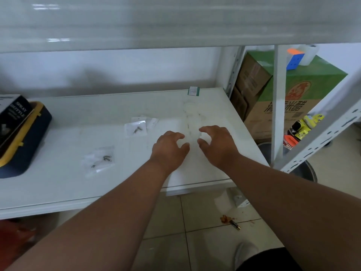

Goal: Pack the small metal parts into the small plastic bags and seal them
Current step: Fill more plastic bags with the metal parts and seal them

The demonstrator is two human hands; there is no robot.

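Hands over white shelf [205,106], left hand [170,148] and right hand [218,143] fingers spread, gripping nothing; two filled plastic bags [136,129] [99,159] lie left.

Left of my hands: clear bags [136,128] holding silver parts [138,129], white shelf [64,137], navy-and-yellow case [25,141].

The black box [11,118] (lettering partly legible) runs off the left edge.

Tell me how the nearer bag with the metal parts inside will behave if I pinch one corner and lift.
The bag looks thin, clear and crinkled, so it will probably flop. The metal parts lie loose inside and may slide toward the low corner. I cannot tell if it is sealed.
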